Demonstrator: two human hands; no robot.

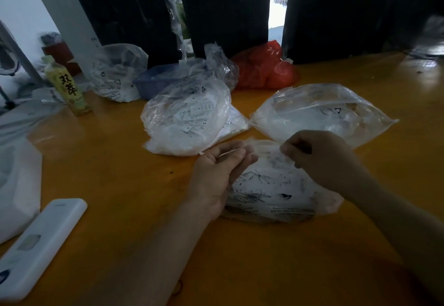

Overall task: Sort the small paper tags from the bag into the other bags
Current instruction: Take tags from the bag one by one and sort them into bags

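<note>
Both hands work at the mouth of the near bag (271, 190), a clear plastic bag of small paper tags (264, 180) that lies on the yellow desk (120, 166) directly in front of the person. The left hand (216, 173) sits at the bag's left upper edge, palm turned inward, its fingers (236, 155) loosely curled round what looks like the plastic lip or a thin tag; which of the two is too blurred to tell. The right hand (317, 151) hangs over the bag's upper right corner, its fingers pinched together on the film there.

The tags lie just below and between the two hands, toward the person. The receiving bags lie beyond: the middle bag (185, 118) up and to the left, nearer the left hand, and the right bag (322, 113) straight past the right hand's knuckles, nearly touching it. So I judge a tag goes forward from the fingers, each hand serving its own side
</note>
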